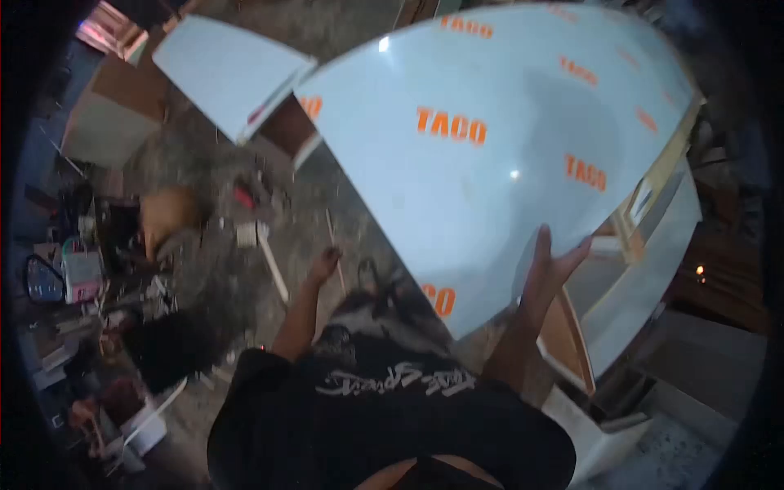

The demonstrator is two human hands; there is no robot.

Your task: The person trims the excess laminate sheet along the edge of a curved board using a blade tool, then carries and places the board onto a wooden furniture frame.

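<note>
A large white panel [392, 192] printed with orange TACO lettering spreads in front of me, its right edge over a wooden frame. My right hand [554, 265] rests on the panel near that edge, fingers stretched apart. Low on the left, my left hand [328, 260] is closed around what looks like a thin stick [330, 222], whose ends show above and below the fist. The panel's near corner points toward my black shirt.
Another white board [229, 69] lies beyond the panel's left end, by a box-shaped cabinet [122, 110]. A wooden strip [273, 263] and scattered scraps lie on the floor. Tools and clutter, including a white container [83, 273], fill the left side. Open cabinet parts [604, 425] stand at the lower right.
</note>
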